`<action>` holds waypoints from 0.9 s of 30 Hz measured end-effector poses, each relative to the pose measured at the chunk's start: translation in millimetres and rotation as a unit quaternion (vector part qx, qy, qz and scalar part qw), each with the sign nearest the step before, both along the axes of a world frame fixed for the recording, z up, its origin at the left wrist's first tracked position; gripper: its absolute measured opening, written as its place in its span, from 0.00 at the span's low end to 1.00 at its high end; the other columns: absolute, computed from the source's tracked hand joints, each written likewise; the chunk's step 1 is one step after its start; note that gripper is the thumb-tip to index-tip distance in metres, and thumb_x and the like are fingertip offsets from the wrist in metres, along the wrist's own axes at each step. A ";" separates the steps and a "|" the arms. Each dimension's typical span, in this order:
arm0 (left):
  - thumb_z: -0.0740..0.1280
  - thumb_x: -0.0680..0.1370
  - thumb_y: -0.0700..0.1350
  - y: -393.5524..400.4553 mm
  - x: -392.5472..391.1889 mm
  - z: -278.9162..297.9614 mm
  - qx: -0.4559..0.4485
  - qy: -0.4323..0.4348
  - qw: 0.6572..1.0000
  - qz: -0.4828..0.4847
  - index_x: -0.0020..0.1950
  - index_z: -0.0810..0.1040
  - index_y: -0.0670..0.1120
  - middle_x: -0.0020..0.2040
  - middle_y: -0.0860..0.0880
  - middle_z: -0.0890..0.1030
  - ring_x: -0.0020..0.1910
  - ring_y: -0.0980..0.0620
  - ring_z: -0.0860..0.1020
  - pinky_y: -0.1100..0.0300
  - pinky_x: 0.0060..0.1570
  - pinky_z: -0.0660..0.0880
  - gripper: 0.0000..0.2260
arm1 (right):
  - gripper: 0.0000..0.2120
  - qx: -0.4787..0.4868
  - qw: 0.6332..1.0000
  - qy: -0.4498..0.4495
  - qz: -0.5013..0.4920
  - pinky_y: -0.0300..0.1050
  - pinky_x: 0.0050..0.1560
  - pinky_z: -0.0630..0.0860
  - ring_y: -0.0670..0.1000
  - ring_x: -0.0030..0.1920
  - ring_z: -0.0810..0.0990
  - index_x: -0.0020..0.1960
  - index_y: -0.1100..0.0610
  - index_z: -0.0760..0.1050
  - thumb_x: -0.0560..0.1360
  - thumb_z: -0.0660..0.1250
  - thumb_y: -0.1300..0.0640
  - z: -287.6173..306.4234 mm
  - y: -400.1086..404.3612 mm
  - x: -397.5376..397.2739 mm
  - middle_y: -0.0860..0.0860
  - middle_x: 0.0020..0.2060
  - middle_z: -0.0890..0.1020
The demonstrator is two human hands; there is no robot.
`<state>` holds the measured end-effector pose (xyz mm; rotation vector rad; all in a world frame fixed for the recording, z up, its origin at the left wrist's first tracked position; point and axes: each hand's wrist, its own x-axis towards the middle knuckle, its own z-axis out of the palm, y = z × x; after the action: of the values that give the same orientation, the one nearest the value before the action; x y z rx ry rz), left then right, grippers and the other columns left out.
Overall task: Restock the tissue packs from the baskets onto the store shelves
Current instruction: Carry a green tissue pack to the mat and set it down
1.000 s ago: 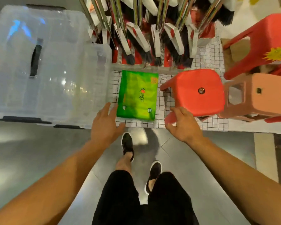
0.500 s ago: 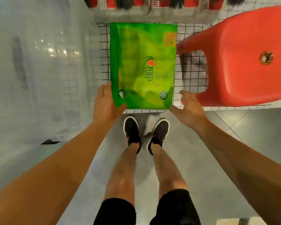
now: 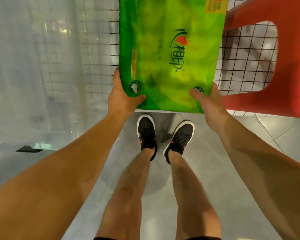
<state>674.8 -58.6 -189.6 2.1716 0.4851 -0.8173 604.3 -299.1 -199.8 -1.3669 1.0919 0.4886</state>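
**Both hands on the green tissue pack, down at the low grid shelf**

So the green tissue pack (image 3: pixel 170 54) is lying flat on the white shelf with the black grid pattern (image 3: pixel 241 54), its near edge right at the shelf's front lip. The left hand (image 3: pixel 123 97) grips the near-left corner, thumb wrapped over the top face by the little round logo, the rest of the fingers tucked along the side and underneath where I can't see them. The right hand (image 3: pixel 210 104) holds the near-right corner the same way, thumb pressed on top, fingers curled round the edge.

Just beside the pack on the right sits a red plastic stool (image 3: pixel 287 70), one leg touching or nearly touching the pack's far corner, hard to say which. On the left there's a big clear plastic storage bin (image 3: pixel 33 66), pretty blurry. Below the shelf edge, two black sneakers (image 3: pixel 146 132) stand on the grey tiled floor (image 3: pixel 249 153), toes pointing at the shelf.
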 end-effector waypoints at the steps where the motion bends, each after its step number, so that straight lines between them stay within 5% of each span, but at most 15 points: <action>1: 0.80 0.67 0.45 1.5 -2.6 4.4 -0.002 0.001 1.000 0.007 0.79 0.52 0.54 0.68 0.55 0.72 0.62 0.53 0.73 0.60 0.59 0.73 0.49 | 0.17 0.010 1.000 -0.001 -0.024 0.43 0.47 0.81 0.48 0.53 0.83 0.60 0.49 0.73 0.74 0.74 0.56 4.3 -6.3 0.1 0.47 0.54 0.82; 3: 0.81 0.67 0.45 6.9 -10.7 16.0 -0.004 0.011 1.000 0.015 0.78 0.55 0.57 0.66 0.58 0.72 0.62 0.54 0.73 0.59 0.60 0.73 0.48 | 0.09 0.040 0.998 -0.001 -0.056 0.47 0.42 0.81 0.52 0.52 0.83 0.51 0.51 0.73 0.75 0.72 0.55 16.8 -21.1 0.3 0.51 0.51 0.83; 6: 0.82 0.64 0.49 12.2 -24.2 37.2 -0.018 0.027 0.999 0.028 0.75 0.61 0.61 0.65 0.58 0.76 0.63 0.51 0.76 0.48 0.62 0.76 0.46 | 0.12 0.079 0.996 0.011 -0.050 0.52 0.48 0.80 0.54 0.53 0.82 0.52 0.50 0.70 0.75 0.73 0.54 29.0 -37.6 -6.5 0.52 0.52 0.83; 11: 0.81 0.66 0.48 26.5 -45.0 59.5 -0.050 0.038 0.996 0.062 0.77 0.61 0.60 0.66 0.54 0.76 0.64 0.50 0.76 0.44 0.60 0.77 0.45 | 0.50 0.159 0.986 0.059 -0.002 0.55 0.57 0.79 0.55 0.56 0.84 0.67 0.55 0.74 0.49 0.85 0.40 49.9 -28.2 -17.9 0.54 0.57 0.84; 15: 0.81 0.58 0.55 37.1 -67.1 60.9 -0.076 0.060 0.990 0.101 0.74 0.63 0.64 0.64 0.54 0.79 0.61 0.49 0.79 0.44 0.58 0.78 0.47 | 0.45 0.110 0.992 0.042 0.048 0.52 0.53 0.81 0.54 0.53 0.85 0.66 0.59 0.75 0.53 0.85 0.48 71.0 -17.0 -21.9 0.55 0.56 0.84; 19: 0.79 0.64 0.53 30.4 -93.9 75.2 -0.085 0.104 0.988 0.072 0.74 0.63 0.62 0.67 0.53 0.76 0.64 0.48 0.77 0.40 0.59 0.77 0.42 | 0.44 0.005 0.996 0.017 0.083 0.54 0.56 0.81 0.53 0.52 0.84 0.64 0.55 0.73 0.51 0.84 0.47 100.5 -14.4 -23.5 0.50 0.55 0.83; 23: 0.74 0.75 0.48 15.6 -102.7 102.4 -0.026 0.100 0.995 -0.001 0.80 0.50 0.53 0.75 0.47 0.65 0.69 0.47 0.69 0.57 0.61 0.68 0.41 | 0.42 -0.086 0.983 -0.017 0.159 0.53 0.61 0.77 0.50 0.58 0.78 0.64 0.52 0.70 0.54 0.82 0.47 142.3 -4.8 -29.4 0.48 0.58 0.78; 27: 0.77 0.71 0.52 6.7 -86.4 151.6 -0.036 0.038 0.998 -0.037 0.80 0.52 0.51 0.75 0.44 0.65 0.69 0.45 0.70 0.47 0.69 0.68 0.45 | 0.39 -0.205 0.950 -0.020 0.237 0.55 0.57 0.77 0.52 0.55 0.78 0.60 0.49 0.72 0.51 0.80 0.43 189.5 -5.9 -45.6 0.47 0.54 0.78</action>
<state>588.4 -51.9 -37.9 2.1076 0.4088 -0.9464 558.7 -305.1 -10.4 -2.0181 0.8537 0.5962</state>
